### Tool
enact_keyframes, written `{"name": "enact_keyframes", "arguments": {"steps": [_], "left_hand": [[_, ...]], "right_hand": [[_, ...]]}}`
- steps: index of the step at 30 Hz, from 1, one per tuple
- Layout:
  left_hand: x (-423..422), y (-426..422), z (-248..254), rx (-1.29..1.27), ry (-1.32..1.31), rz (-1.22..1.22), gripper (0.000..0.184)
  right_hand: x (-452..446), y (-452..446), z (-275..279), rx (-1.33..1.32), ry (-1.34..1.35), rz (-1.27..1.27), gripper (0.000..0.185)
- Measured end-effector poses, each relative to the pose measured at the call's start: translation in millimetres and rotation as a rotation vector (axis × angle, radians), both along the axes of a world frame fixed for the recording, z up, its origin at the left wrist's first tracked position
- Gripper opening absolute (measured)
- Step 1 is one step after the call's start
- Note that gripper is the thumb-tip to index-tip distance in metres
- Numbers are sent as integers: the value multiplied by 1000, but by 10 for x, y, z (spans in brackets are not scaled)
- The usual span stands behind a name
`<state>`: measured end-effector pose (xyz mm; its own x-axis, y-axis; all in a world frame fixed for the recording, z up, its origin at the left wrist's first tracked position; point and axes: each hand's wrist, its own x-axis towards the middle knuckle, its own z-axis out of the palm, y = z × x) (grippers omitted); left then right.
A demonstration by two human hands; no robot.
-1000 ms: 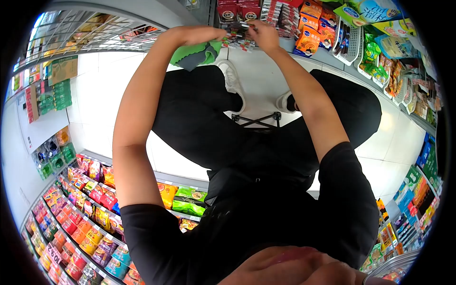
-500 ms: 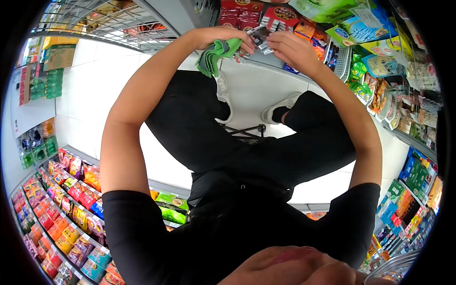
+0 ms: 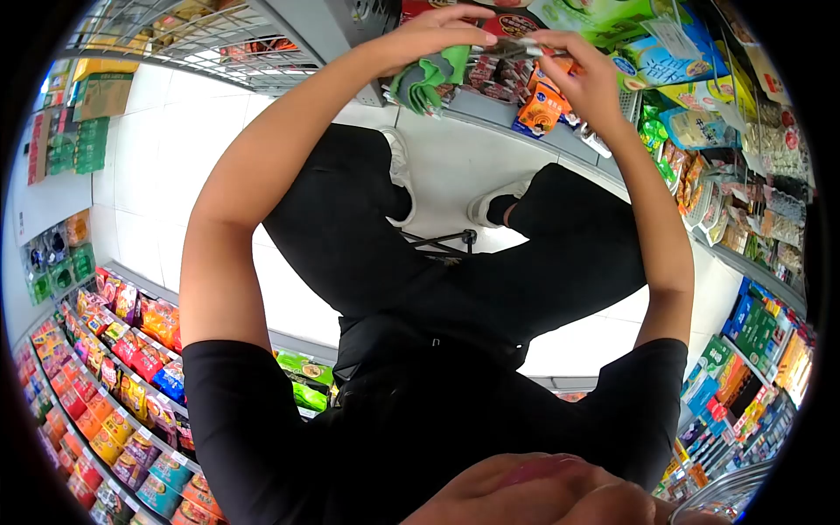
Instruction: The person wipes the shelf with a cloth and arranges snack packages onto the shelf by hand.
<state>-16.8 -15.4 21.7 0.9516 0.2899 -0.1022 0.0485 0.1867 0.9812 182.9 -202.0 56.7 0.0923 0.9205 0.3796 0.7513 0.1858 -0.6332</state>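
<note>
My left hand (image 3: 427, 39) is at the shelf edge with a green and grey cloth (image 3: 430, 80) bunched under its palm. Its fingers reach right to a small dark packet (image 3: 512, 49), held up over the shelf. My right hand (image 3: 584, 77) is closed on the packet's other end, thumb and fingers together. Below the packet lie small red and silver sachets (image 3: 499, 77) on the shelf. Orange packets (image 3: 541, 107) sit at the shelf's front, just left of my right hand.
Green and blue bags (image 3: 665, 57) fill the shelf at upper right. A wire rack (image 3: 175, 39) stands at upper left. Snack shelves (image 3: 131, 385) are behind me on the left. My legs are spread over the white tiled floor (image 3: 446, 162), beside a folding frame (image 3: 451, 238).
Both hands have moved up and deeper over the shelf with the packet, my right hand also shifting right. Red sachets and orange packets now show below them. The cloth moved with my left hand.
</note>
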Motion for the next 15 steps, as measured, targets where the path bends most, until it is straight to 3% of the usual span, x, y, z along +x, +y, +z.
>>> {"name": "enact_keyframes", "arguments": {"steps": [1,5,9,15], "left_hand": [[21,54,7,-106,-85,-28,43],[9,159,24,79,5,-207,51],[105,109,21,547,93,-220,35],[161,41,-60,358,93,-167,29]], "right_hand": [[40,-12,-54,-106,121,-79,26],[349,31,-357,-190,488,-90,30],[304,0,-243,-339,707,-107,35],[249,-14,-226,-385,849,-148,44]]}}
